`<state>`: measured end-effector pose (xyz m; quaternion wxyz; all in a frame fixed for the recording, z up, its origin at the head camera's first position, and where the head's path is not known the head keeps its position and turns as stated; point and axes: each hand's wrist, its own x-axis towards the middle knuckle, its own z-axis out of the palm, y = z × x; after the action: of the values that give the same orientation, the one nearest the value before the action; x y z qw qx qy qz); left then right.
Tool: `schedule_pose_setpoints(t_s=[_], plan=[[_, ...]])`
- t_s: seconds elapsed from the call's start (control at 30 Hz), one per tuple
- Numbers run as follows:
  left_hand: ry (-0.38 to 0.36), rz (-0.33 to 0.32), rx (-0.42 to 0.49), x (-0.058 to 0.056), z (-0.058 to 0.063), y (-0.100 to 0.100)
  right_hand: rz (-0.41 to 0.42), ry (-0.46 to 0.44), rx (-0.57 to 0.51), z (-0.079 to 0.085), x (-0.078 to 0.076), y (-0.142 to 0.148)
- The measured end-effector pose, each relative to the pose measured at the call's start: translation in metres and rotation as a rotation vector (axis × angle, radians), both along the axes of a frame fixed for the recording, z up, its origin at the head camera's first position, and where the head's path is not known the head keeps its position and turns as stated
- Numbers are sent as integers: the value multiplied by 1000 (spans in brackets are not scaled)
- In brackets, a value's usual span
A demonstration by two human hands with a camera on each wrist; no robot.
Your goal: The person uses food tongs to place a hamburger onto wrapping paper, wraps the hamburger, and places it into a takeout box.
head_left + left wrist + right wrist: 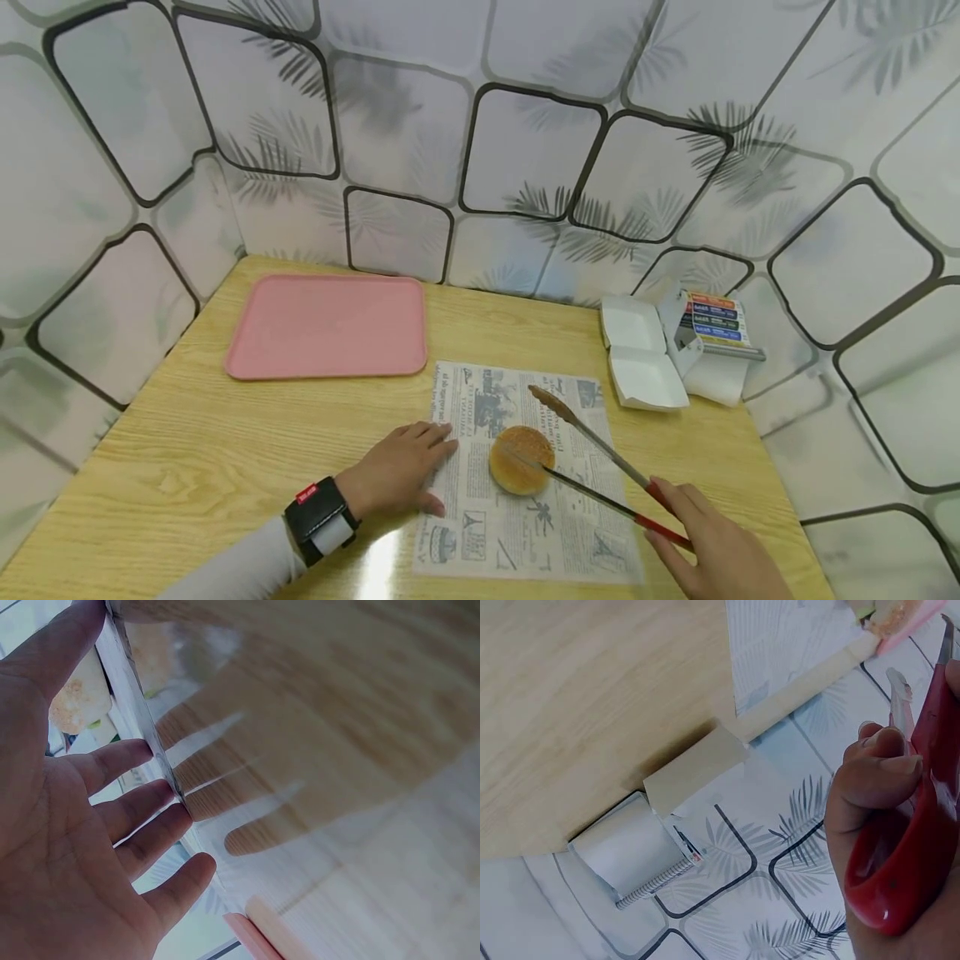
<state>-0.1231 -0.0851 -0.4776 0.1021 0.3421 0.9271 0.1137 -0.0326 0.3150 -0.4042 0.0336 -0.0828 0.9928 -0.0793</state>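
Observation:
A burger bun point(522, 461) sits on a sheet of newsprint-patterned paper point(517, 542). Green shows at the bun's edge in the left wrist view. My right hand point(720, 546) grips a pair of tongs point(611, 454) by the red handles, its fingers curled round them in the right wrist view. The tong arms stand spread: one overlaps the bun in the head view, the other reaches past its far right side. At the paper's left edge is my left hand point(401, 471), fingers spread and holding nothing; its palm point(60, 847) shows in the left wrist view.
A pink tray point(330, 327) lies at the back left of the wooden table point(187, 467). At the back right stand an open white box point(648, 377) and a spiral-bound desk calendar point(716, 321). A patterned wall point(525, 150) encloses the table behind and at the sides.

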Motion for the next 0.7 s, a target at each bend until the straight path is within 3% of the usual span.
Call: schedule_pose_setpoints(t_s=[0.17,0.33,0.53,0.7], plan=[[3,9,-11,0,0,-3,169,91,-57,0,-50,11],[22,-3,-31,0,-1,-6,279,45,-156,-5,-114,7],[49,-20,-30,2,-2,-6,399,-19,-128,-7,-191,-27],[72,-22,-31,2,-5,-2,459,-98,-113,-11,-240,-68]])
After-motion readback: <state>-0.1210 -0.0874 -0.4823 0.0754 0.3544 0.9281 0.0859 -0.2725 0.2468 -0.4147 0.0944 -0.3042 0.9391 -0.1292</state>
